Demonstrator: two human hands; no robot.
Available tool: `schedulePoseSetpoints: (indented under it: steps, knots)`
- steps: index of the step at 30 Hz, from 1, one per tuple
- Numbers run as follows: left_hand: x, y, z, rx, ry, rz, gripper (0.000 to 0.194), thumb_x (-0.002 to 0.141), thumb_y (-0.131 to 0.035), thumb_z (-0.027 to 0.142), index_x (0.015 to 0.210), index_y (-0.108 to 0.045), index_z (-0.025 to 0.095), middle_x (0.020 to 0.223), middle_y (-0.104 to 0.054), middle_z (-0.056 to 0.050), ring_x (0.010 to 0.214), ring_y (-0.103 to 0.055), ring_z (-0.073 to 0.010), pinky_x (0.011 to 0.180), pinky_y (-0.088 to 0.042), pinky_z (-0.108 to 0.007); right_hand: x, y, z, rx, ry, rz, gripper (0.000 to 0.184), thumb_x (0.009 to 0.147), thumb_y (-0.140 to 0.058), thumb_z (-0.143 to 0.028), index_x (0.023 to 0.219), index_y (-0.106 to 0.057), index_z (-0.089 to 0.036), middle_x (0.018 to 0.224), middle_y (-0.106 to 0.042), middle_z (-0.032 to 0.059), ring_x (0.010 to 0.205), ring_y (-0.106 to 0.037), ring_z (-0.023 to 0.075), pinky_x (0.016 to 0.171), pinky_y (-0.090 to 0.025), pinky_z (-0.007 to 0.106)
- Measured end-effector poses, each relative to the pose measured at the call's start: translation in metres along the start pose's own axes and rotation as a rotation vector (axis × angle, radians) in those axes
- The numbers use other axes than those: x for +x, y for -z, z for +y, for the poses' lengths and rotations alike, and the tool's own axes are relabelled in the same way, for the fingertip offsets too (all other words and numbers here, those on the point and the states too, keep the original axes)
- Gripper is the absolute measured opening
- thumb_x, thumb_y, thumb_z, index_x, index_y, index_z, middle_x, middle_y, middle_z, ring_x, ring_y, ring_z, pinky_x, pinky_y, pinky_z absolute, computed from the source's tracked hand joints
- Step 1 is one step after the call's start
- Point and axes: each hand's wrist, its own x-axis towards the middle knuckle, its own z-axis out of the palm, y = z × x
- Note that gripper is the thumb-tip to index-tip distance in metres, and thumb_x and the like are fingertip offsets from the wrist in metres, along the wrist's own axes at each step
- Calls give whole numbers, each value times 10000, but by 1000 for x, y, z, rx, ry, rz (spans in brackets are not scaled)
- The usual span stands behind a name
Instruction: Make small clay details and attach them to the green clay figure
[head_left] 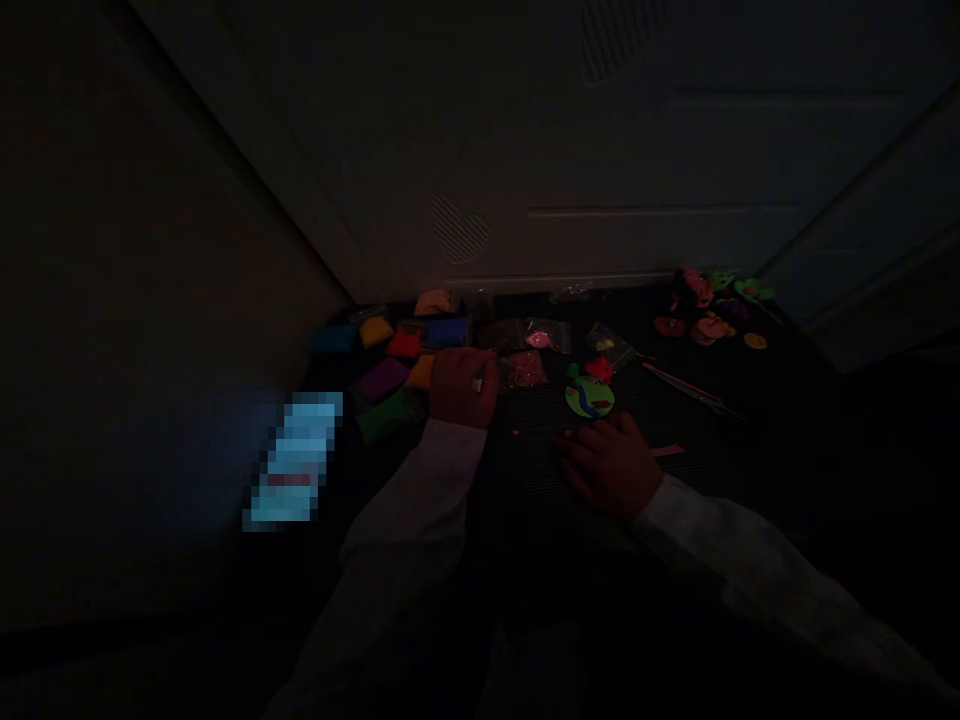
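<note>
The scene is very dark. My left hand (459,390) is closed among bags of coloured modelling clay, with a small pale bit (478,380) showing at its fingers; what it grips is unclear. Beside it lie an orange packet (420,373), a bag with reddish clay (525,370) and a blue packet (448,332). My right hand (611,465) rests low on the dark table, fingers spread and bent. Just beyond its fingertips is a green clay disc (590,397) with a blue wavy strip and a red-brown piece. Red clay (600,369) touches the disc's far edge.
At left glows a pixelated screen (296,460). Green (386,418), purple (384,379) and red (405,344) clay packets lie nearby. A thin pink-edged tool (686,385) and a pink strip (667,451) lie right. Several clay figures (712,328) stand back right, before a pale panel (622,240).
</note>
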Motion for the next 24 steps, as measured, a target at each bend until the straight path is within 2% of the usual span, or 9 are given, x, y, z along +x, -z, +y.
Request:
schedulePoseSetpoints:
  steps: [24]
  knots:
    - [0, 0, 0, 4, 16, -1, 131, 717, -479, 213, 762, -597, 177, 751, -591, -46, 767, -510, -164, 727, -399, -317, 0, 2, -1, -11, 6, 8, 301, 805, -382, -298, 1061, -523, -222, 838, -573, 39, 764, -415, 163, 716, -210, 358]
